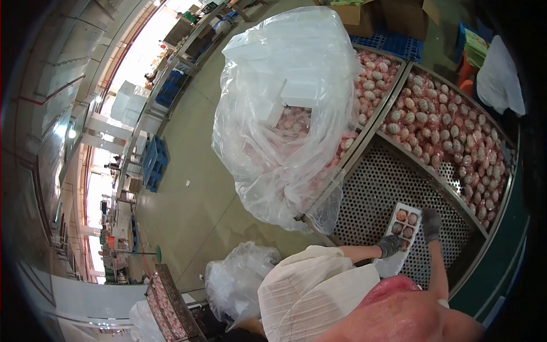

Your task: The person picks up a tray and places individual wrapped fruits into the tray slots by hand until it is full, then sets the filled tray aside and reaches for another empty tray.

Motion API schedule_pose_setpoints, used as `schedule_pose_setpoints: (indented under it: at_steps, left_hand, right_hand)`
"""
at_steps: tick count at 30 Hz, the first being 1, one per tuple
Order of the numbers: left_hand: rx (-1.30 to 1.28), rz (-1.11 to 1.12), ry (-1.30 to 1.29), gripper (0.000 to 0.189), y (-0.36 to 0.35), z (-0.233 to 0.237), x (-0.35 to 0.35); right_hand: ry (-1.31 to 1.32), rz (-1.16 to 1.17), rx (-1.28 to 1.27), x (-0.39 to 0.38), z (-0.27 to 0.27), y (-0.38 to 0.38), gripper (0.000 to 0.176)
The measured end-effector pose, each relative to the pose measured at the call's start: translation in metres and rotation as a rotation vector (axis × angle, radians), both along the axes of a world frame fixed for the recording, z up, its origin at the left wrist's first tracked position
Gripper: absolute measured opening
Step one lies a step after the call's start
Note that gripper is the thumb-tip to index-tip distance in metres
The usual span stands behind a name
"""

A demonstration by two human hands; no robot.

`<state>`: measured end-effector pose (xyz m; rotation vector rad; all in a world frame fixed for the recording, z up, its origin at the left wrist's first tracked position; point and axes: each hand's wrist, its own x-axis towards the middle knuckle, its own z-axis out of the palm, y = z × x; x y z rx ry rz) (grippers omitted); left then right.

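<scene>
A white foam tray (414, 210) with several round pockets lies on a perforated metal surface (370, 188). Wrapped, egg-shaped items (402, 215), pinkish and brown, sit in its pockets. My left hand (390, 245), in a dark grey glove, reaches over the tray's left side near the lower pockets. Its fingers are bent, and whatever lies under the fingertips is hard to make out. Along the tray's right edge is my gloved right hand (431, 223), its fingers closed against the foam. A white piece (390, 265) shows below my left hand.
Beyond a metal divider, a bin holds many plastic-wrapped eggs (444, 125). More wrapped eggs (373, 77) lie to the left, partly under a large clear plastic bag (285, 68) containing white foam pieces. Another plastic bag (242, 279) stands on the floor. Blue pallets (154, 162) are farther left.
</scene>
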<state>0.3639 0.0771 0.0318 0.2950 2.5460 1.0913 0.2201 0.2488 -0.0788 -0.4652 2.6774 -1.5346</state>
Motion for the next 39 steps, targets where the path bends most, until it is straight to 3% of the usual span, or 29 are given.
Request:
schedule_pose_setpoints:
  at_steps: [1, 2, 4, 5, 7, 8, 10, 11, 13, 16, 33, 35, 36, 37, 39]
  left_hand:
    - [0.025, -0.001, 0.016, 0.022, 0.0, 0.001, -0.001]
    - [0.051, -0.002, 0.034, 0.022, 0.001, 0.002, -0.003]
    - [0.011, -0.017, -0.078, 0.025, -0.002, 0.032, -0.013]
    - [0.011, -0.014, -0.08, 0.025, 0.002, 0.022, -0.017]
    - [-0.197, -0.218, 0.046, 0.017, 0.015, -0.011, -0.026]
    - [-0.198, -0.212, 0.044, 0.017, 0.02, -0.018, -0.028]
    - [-0.375, -0.151, -0.117, 0.018, 0.025, -0.033, -0.033]
    - [-0.378, -0.145, -0.122, 0.018, 0.028, -0.051, -0.035]
    - [-0.341, -0.255, -0.46, 0.04, 0.035, -0.086, -0.039]
    - [-0.203, -0.092, -0.417, 0.04, 0.035, -0.072, -0.041]
    - [-0.236, -0.122, -0.422, 0.028, 0.03, -0.037, -0.048]
    - [-0.253, -0.125, -0.408, 0.027, 0.023, -0.025, -0.049]
    - [-0.268, -0.129, -0.397, 0.026, 0.018, -0.015, -0.05]
    - [-0.297, -0.13, -0.382, 0.025, 0.011, 0.003, -0.05]
    - [-0.363, -0.13, -0.348, 0.024, 0.0, 0.036, -0.055]
  right_hand:
    - [-0.018, -0.008, -0.199, -0.028, 0.031, -0.002, 0.017]
    - [0.397, -0.132, 0.156, -0.052, 0.082, -0.02, 0.019]
    - [0.448, -0.163, 0.429, -0.097, 0.121, -0.021, 0.023]
    - [0.448, -0.16, 0.428, -0.115, 0.1, -0.017, 0.023]
    - [0.096, -0.355, 0.419, -0.16, 0.034, -0.001, 0.032]
    - [0.096, -0.349, 0.418, -0.164, 0.051, -0.009, 0.032]
    - [-0.589, -0.282, 0.842, -0.159, 0.115, -0.036, 0.042]
    - [-0.647, -0.265, 0.916, -0.165, 0.1, -0.037, 0.043]
    - [-0.57, -0.266, 0.946, -0.179, 0.071, -0.028, 0.043]
    - [-0.52, -0.26, 0.975, -0.195, 0.043, -0.023, 0.044]
    - [-0.423, -0.26, 0.889, -0.227, -0.012, -0.017, 0.049]
    - [-0.469, -0.467, 0.251, -0.225, -0.019, 0.0, 0.046]
    - [-0.704, -0.461, -0.15, -0.234, -0.034, 0.019, 0.042]
    - [-0.702, -0.458, -0.146, -0.231, -0.037, 0.029, 0.042]
    - [-0.745, -0.287, -1.227, -0.219, -0.035, 0.048, 0.037]
